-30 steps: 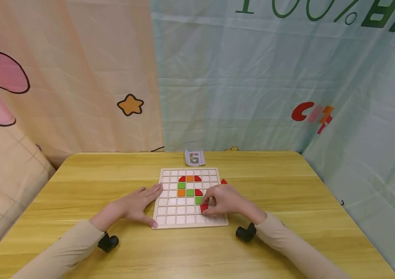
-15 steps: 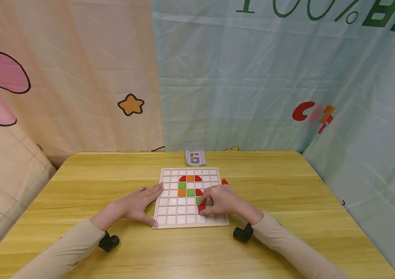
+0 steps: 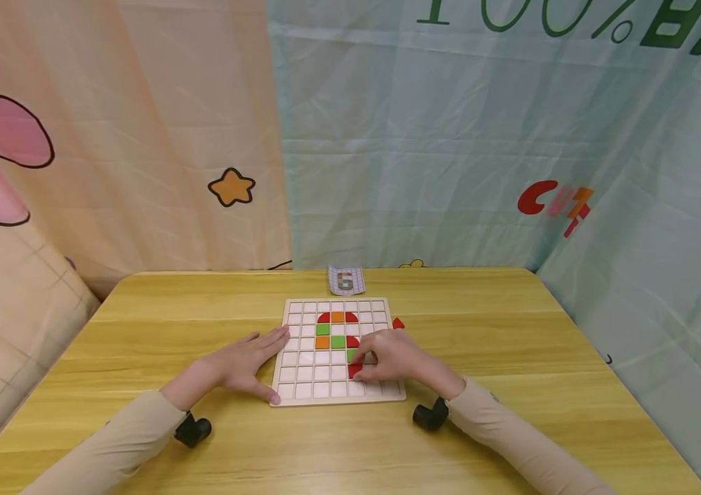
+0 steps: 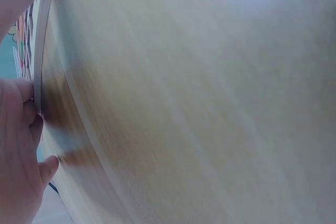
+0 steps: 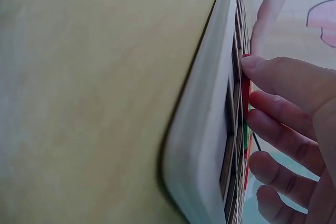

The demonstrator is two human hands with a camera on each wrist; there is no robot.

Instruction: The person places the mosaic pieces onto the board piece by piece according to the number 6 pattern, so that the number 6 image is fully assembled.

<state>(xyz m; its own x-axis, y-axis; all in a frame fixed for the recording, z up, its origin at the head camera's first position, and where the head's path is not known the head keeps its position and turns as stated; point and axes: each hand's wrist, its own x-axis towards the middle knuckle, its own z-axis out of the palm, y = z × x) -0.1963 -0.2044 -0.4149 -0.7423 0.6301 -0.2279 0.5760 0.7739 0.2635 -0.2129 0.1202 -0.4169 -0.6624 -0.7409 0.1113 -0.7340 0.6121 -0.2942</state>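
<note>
A white gridded board (image 3: 304, 390) with a pale wooden frame lies on the table. My left hand (image 3: 245, 364) rests spread along its left edge, fingertips and thumb on the frame. My right hand (image 3: 395, 356) pinches a red tile (image 3: 354, 371) at a cell in the lower right part of the grid; the right wrist view shows the thumb against the red tile (image 5: 245, 85). A green tile (image 3: 351, 355) sits just above it, partly behind the fingers. Higher up are a red quarter-round tile (image 3: 352, 341), an orange tile (image 3: 322, 342) and several more red, green and orange tiles.
A small pattern card (image 3: 346, 280) lies behind the board. One loose red piece (image 3: 398, 322) is at the board's right edge, beyond my right hand. The wooden table (image 3: 202, 323) runs back to a printed curtain (image 3: 387, 137).
My right hand has shifted slightly left with the red tile, which now lies lower and straighter over its cell below the green tile. The left hand has stayed still.
</note>
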